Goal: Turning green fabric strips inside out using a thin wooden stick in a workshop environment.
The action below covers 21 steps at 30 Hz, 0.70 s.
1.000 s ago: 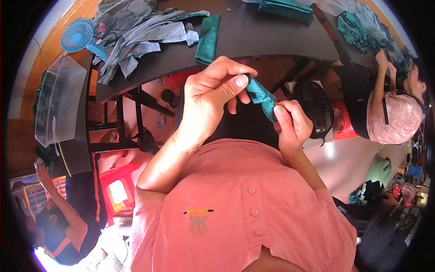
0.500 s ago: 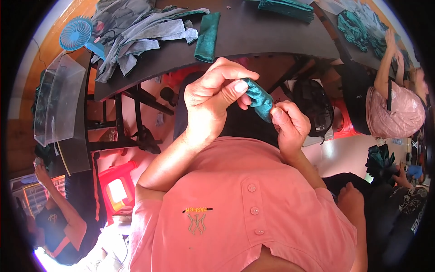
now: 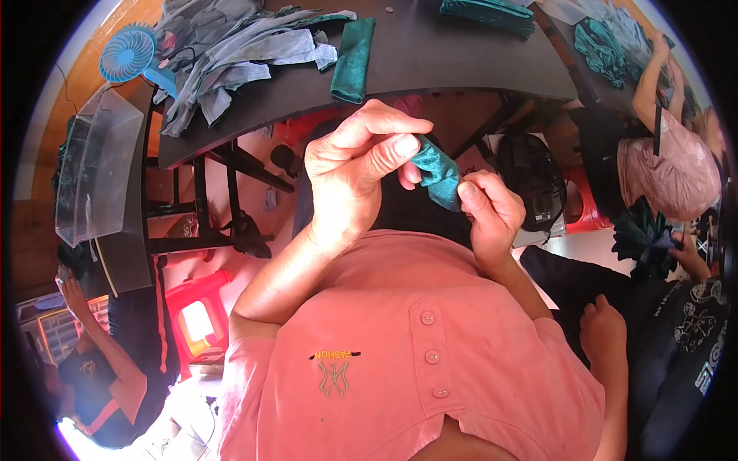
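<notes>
A small piece of dark green velvety fabric (image 3: 438,173) is stretched between my two hands, held in the air in front of my chest, short of the table edge. My left hand (image 3: 357,157) pinches its upper left end between thumb and fingers. At its lower right end, my right hand (image 3: 492,206) grips it with thumb and bent forefinger. The fabric looks rolled or folded, with a few creases near the left thumb. On the dark table (image 3: 446,61) above lies a flat green velvet strip (image 3: 354,61), nearest my left hand.
Grey-green cloth pieces (image 3: 246,58) heap at the table's left beside a blue fan (image 3: 129,54). Folded green fabric (image 3: 492,15) lies at the far edge. A clear plastic bin (image 3: 100,173) stands left. Co-workers sit left and right; one at right holds pleated green fabric (image 3: 644,238).
My left hand has shifted slightly left, still pinching the fabric. The co-worker at right has moved closer, and their pleated green fabric is higher up.
</notes>
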### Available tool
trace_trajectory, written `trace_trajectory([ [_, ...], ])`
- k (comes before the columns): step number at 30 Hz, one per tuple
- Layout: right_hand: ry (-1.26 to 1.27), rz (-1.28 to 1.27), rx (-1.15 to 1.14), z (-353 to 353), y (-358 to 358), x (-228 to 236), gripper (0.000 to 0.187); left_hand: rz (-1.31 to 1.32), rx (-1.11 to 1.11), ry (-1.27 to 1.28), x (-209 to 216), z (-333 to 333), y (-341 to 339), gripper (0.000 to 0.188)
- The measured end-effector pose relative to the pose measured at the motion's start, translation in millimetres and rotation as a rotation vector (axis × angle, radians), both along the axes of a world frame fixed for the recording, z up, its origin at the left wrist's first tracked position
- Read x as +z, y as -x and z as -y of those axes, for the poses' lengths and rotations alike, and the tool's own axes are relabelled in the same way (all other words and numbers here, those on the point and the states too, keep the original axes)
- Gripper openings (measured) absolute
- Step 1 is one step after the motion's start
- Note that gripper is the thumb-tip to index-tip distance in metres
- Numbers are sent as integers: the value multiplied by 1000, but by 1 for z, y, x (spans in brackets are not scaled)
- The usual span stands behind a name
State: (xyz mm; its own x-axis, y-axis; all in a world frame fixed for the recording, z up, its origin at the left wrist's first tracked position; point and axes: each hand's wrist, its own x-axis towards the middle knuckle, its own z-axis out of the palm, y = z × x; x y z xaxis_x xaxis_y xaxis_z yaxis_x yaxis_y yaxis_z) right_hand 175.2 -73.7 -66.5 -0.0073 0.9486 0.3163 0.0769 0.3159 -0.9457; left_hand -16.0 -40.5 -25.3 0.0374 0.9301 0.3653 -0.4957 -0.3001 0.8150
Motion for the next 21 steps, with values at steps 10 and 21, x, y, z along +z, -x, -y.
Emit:
trace_trajectory([
  [10,11,80,46,0,7,-1,19,-108,8,-21,-1,-1,7,11],
  [21,482,-418,371,-5,10,-8,21,-113,-85,47,-1,3,5,20],
])
